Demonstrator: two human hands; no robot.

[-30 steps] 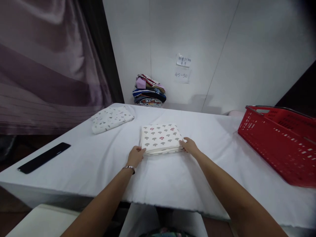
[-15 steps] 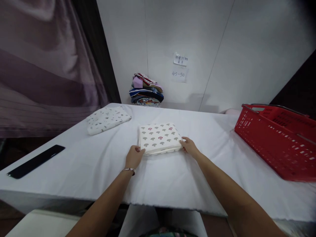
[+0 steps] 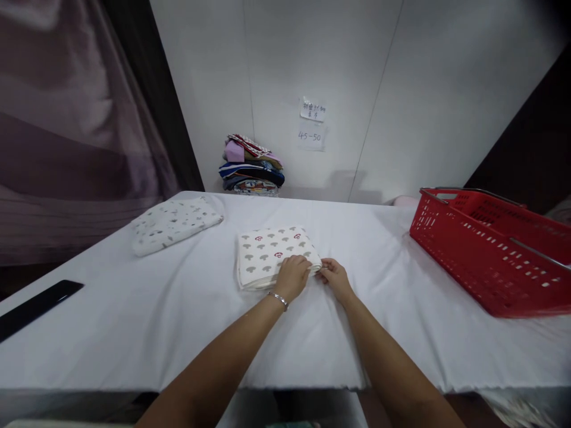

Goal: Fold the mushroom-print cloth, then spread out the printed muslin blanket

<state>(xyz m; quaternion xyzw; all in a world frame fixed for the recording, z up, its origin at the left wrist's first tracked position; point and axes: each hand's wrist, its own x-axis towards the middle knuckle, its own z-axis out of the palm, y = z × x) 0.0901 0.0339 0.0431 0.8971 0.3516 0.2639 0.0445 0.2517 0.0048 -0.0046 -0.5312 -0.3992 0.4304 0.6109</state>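
Observation:
A folded white cloth with grey and red mushroom prints (image 3: 267, 255) lies in the middle of the white-covered table (image 3: 178, 321). My left hand (image 3: 292, 277), with a bracelet at the wrist, rests curled over the cloth's near right corner. My right hand (image 3: 333, 277) pinches that same corner's edge from the right, its fingers closed on the fabric. The two hands nearly touch each other.
A second folded patterned cloth (image 3: 172, 217) lies at the far left of the table. A stack of colourful folded fabrics (image 3: 250, 169) sits against the back wall. A red plastic basket (image 3: 486, 249) stands at the right. A long black object (image 3: 35, 303) lies near the left edge.
My left hand has moved from the cloth's near left corner across to its near right corner, beside my right hand. The view has turned slightly, shifting everything leftward.

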